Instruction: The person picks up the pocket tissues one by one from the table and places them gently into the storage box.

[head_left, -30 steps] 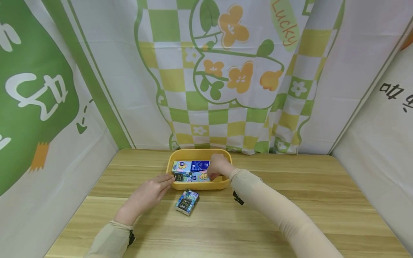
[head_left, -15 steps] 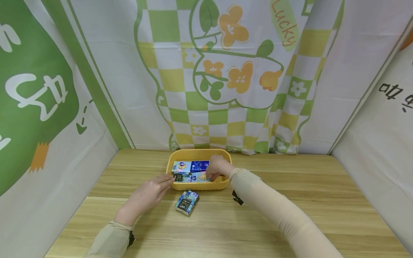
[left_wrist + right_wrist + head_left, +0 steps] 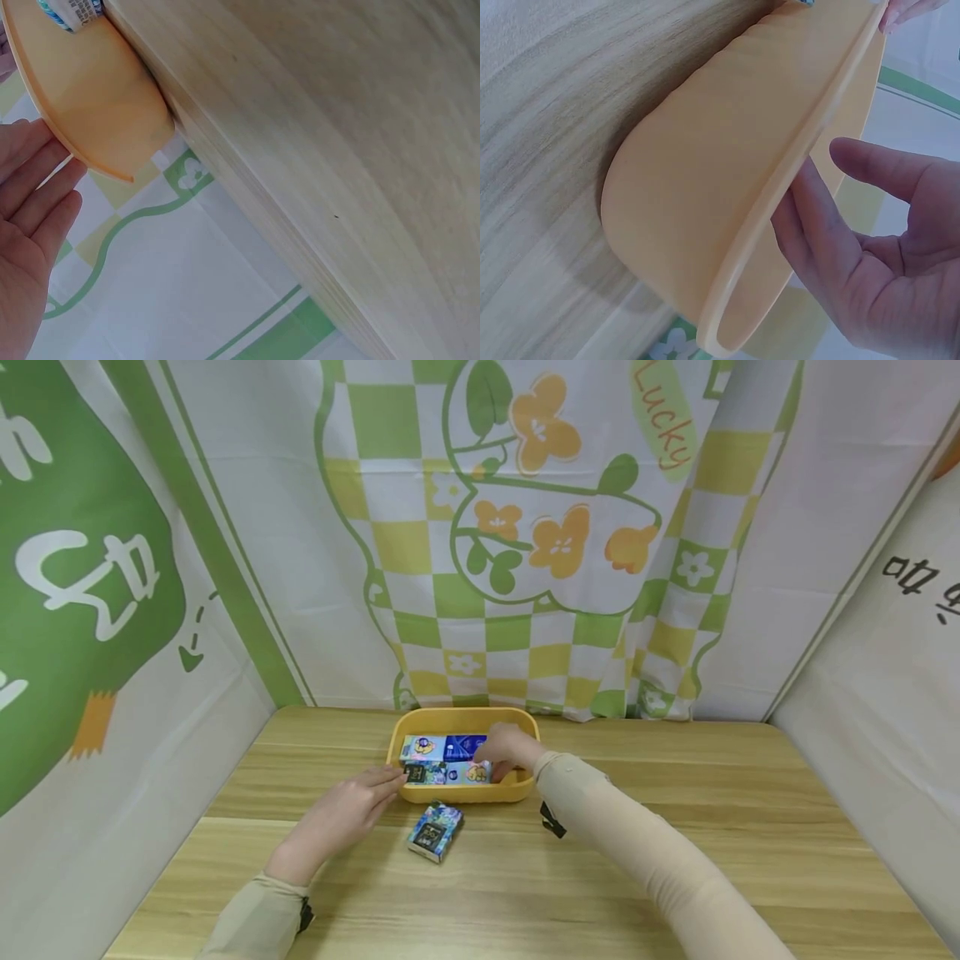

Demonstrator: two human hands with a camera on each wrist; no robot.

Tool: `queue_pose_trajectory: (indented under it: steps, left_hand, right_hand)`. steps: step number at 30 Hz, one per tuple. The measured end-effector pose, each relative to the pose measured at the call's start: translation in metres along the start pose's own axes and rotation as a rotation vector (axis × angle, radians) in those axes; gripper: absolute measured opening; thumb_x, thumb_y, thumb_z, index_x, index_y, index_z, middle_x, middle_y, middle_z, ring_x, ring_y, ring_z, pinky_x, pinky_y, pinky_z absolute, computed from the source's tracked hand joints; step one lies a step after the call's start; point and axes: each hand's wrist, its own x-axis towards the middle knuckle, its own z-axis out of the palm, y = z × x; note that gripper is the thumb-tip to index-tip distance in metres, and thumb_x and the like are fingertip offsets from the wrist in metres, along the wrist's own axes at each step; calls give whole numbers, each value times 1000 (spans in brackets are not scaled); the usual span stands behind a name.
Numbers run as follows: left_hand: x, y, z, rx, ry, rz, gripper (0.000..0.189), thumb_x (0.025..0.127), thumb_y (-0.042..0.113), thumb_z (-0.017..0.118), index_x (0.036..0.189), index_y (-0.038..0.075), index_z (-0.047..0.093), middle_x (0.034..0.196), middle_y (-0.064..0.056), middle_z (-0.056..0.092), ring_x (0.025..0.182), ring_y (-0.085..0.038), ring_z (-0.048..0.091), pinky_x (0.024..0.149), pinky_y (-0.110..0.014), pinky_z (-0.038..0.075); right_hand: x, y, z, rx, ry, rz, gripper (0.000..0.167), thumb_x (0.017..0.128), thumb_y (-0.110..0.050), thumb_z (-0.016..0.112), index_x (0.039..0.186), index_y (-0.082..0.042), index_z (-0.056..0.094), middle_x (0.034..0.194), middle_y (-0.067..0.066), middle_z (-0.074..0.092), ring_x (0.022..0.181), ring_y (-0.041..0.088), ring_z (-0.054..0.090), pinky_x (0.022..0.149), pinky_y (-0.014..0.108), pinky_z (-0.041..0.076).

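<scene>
A yellow plastic bin [image 3: 467, 794] holds several small boxes in two rows. At the back lie a light-blue box with a yellow cartoon figure [image 3: 422, 747] and a dark blue box [image 3: 459, 747]. The front row has a black-labelled box [image 3: 427, 773] and another cartoon box [image 3: 471, 773]. My left hand [image 3: 365, 795] touches the bin's left front rim with straight fingertips. My right hand [image 3: 510, 750] reaches over the right side into the bin, fingers bent down beside the boxes, thumb apart in the right wrist view; nothing shows in its grasp.
A loose blue patterned box [image 3: 435, 832] with a black label lies on the wooden table [image 3: 480, 893] in front of the bin, between the forearms. A green and yellow checked curtain [image 3: 525, 635] hangs directly behind the bin.
My right hand's fingers have shifted slightly off the front cartoon box, baring its right end, and now overlap the dark blue box's end. The left hand stays at the rim.
</scene>
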Motion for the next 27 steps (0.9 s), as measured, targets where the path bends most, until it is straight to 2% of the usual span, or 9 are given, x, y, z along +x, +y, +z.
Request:
queue_pose_trajectory:
  steps: [3,13,27]
  left_hand:
    - [0,0,0,-2,-3,-1,33,89,10,65,120,4,64,124,-15,63,113,-32,61,97,-47,52]
    - [0,-1,1,-4,0,0,33,88,10,65,120,4,64,124,-16,63,113,-31,61,97,-46,52]
    - [0,-1,1,-4,0,8,32,89,10,64,120,3,64,124,-16,63,113,-31,61,96,-46,53]
  right_hand:
    - [0,-1,1,-13,-1,5,33,88,-19,66,111,3,60,95,15,67,73,24,71,72,34,62]
    - [-1,-1,2,-41,-5,1,29,87,-23,66,103,1,63,96,16,68,77,25,71,73,33,62]
    - [1,-2,2,-67,-47,2,40,89,-25,65,118,2,59,101,17,68,82,27,71,74,32,61]
